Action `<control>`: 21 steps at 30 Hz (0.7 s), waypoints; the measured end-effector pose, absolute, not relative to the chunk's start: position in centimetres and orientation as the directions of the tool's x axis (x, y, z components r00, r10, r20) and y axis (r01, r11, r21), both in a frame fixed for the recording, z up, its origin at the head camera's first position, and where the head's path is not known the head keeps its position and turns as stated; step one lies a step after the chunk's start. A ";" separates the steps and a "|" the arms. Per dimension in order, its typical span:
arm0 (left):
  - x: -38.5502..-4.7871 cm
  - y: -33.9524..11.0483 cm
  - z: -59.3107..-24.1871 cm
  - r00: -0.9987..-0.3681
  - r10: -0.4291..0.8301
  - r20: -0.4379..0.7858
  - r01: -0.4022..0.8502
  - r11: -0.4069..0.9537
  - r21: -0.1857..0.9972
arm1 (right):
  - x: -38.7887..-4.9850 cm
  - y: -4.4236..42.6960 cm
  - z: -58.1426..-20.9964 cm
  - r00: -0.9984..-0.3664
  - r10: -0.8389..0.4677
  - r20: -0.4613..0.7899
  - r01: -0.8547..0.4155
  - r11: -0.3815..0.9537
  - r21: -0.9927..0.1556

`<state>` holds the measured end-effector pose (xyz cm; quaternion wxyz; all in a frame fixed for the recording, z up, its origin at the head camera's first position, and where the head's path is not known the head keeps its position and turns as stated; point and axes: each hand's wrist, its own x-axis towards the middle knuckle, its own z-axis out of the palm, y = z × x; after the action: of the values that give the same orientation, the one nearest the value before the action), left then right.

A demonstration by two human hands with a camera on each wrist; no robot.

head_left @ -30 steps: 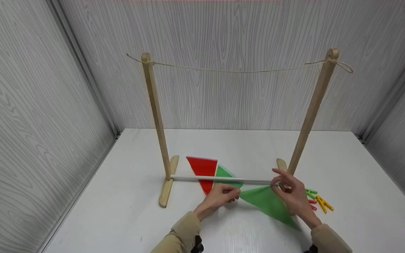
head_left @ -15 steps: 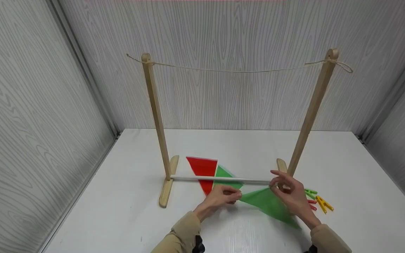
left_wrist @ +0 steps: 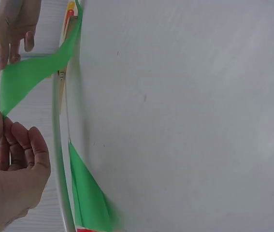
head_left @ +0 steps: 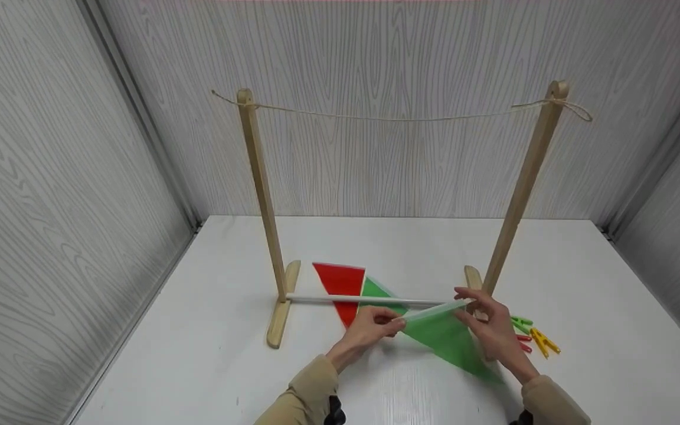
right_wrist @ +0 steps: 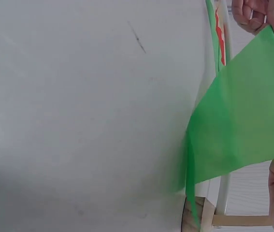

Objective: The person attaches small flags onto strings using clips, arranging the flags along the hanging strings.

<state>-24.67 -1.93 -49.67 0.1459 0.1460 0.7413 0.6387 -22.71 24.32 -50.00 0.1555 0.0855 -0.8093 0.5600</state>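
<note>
A green triangular pennant (head_left: 446, 336) with a pale top edge stretches between my two hands, in front of the white rod. My left hand (head_left: 369, 330) pinches its left corner between thumb and fingers. At the other corner, my right hand (head_left: 490, 324) pinches the edge, its index finger raised in the head view. The pennant's tip hangs down to the right, near the tabletop, and the right wrist view shows the cloth (right_wrist: 248, 106) spread wide. Behind my left hand a red pennant (head_left: 340, 280) and another green pennant (head_left: 378, 289) lie partly under the rod.
Two wooden posts (head_left: 264, 195) stand on flat feet, joined low by a white rod (head_left: 316, 298). A string (head_left: 399, 120) runs between their tops. Right of my right hand lie small clothespins: yellow (head_left: 545, 342), green (head_left: 521, 324) and red (head_left: 525, 343). Grey wood-grain panels (head_left: 399, 165) enclose the white table.
The pennant's top edge has turned up, so its pale band now shows between my hands. Both hands stay in nearly the same place.
</note>
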 end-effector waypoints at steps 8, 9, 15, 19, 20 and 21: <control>-24.5 -1.7 -49.4 -0.931 0.362 0.049 0.099 0.122 0.988 | -22.5 24.5 -49.3 -0.988 0.088 0.127 -0.096 0.298 -0.950; -24.4 -1.7 -49.4 -0.934 0.352 0.053 0.101 0.118 0.988 | -22.5 24.5 -49.3 -0.989 0.087 0.116 -0.087 0.286 -0.954; -24.5 -1.6 -49.4 -0.955 0.290 0.059 0.088 0.087 0.992 | -22.6 24.9 -49.2 -0.994 0.052 0.098 -0.083 0.240 -0.967; -24.7 -1.7 -49.4 -0.964 0.253 0.086 0.103 0.056 0.993 | -22.4 25.7 -49.2 -0.996 0.041 0.077 -0.065 0.249 -0.966; -24.8 -1.7 -49.4 -0.967 0.238 0.092 0.107 0.048 0.993 | -22.4 25.9 -49.2 -0.997 0.049 0.065 -0.050 0.248 -0.968; -24.8 -1.7 -49.4 -0.969 0.223 0.102 0.114 0.040 0.993 | -22.3 26.3 -49.2 -0.997 0.057 0.051 -0.035 0.251 -0.967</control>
<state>-24.81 -1.74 -49.38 0.0399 0.1171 0.7199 0.6830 -22.35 26.28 -49.23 0.0376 -0.0069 -0.7899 0.6120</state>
